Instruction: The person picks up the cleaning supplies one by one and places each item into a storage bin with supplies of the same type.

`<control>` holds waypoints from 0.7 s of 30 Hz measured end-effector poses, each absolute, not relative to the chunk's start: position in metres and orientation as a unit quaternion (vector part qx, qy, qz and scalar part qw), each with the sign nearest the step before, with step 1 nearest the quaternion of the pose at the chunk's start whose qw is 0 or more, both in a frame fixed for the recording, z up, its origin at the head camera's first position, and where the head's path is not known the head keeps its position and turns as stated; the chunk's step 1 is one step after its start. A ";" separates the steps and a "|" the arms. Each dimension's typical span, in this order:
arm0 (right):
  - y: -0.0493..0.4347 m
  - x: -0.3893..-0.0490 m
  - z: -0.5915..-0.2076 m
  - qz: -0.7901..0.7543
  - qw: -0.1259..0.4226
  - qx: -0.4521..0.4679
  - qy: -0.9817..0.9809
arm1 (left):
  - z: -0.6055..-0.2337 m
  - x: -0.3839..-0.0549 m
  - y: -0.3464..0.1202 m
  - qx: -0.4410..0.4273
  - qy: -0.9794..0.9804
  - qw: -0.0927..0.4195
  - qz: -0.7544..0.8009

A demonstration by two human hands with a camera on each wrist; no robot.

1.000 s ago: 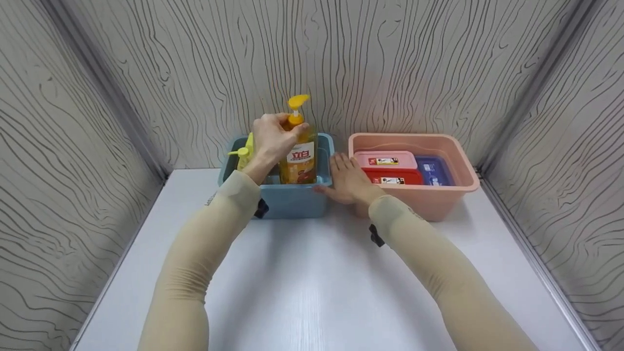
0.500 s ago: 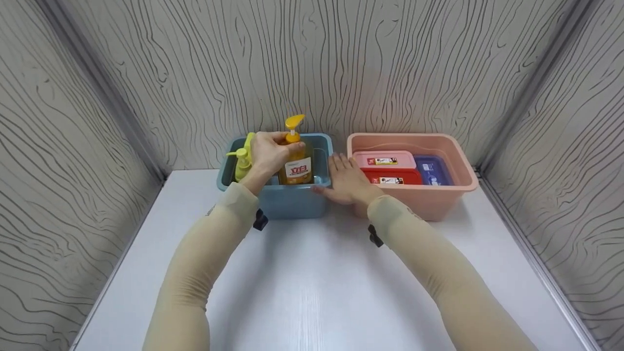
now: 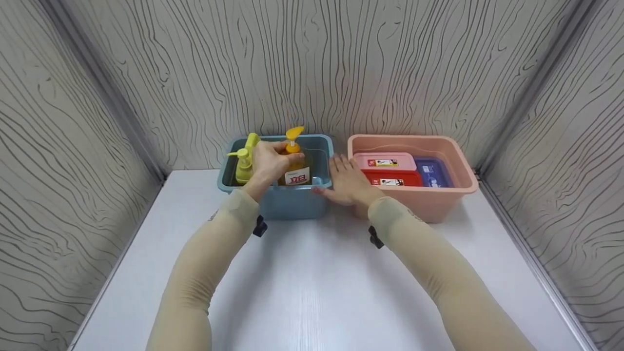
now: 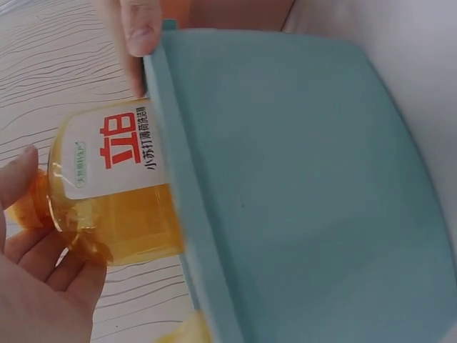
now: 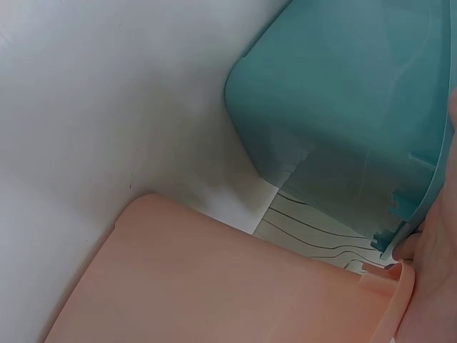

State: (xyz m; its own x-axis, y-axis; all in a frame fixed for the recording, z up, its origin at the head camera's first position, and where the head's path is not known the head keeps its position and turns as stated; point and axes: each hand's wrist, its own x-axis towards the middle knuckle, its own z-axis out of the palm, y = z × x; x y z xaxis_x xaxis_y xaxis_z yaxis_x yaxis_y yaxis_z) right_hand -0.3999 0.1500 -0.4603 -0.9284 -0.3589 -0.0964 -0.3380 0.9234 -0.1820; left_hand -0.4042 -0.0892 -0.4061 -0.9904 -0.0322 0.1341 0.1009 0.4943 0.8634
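Observation:
My left hand [image 3: 271, 160] grips the neck of a dish soap bottle [image 3: 298, 175], an amber pump bottle with a yellow pump head and a white label. The bottle's lower part is down inside the blue bin [image 3: 292, 202], hidden by the front wall; in the left wrist view the label [image 4: 111, 150] shows above the rim. My right hand [image 3: 348, 181] rests with straight fingers on the blue bin's right rim, its thumb at the front corner. A yellow-green pump bottle [image 3: 243, 168] stands in the bin's left side, partly behind my left hand.
Just right of the blue bin stands a pink bin [image 3: 414, 197], a narrow gap between them. It holds a pink-lidded box [image 3: 390, 157], a red-lidded box [image 3: 409, 179] and a blue-lidded box [image 3: 434, 170]. Wood-patterned walls [image 3: 341, 63] enclose the white table [image 3: 302, 282].
My left hand has lowered the dish soap bottle deeper into the blue bin, so less of its label shows. The right hand has stayed at the bin's rim.

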 end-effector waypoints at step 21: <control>0.152 -0.398 -0.459 -0.074 0.063 -0.183 0.978 | -0.428 -0.411 -0.084 0.012 -0.869 0.005 -0.495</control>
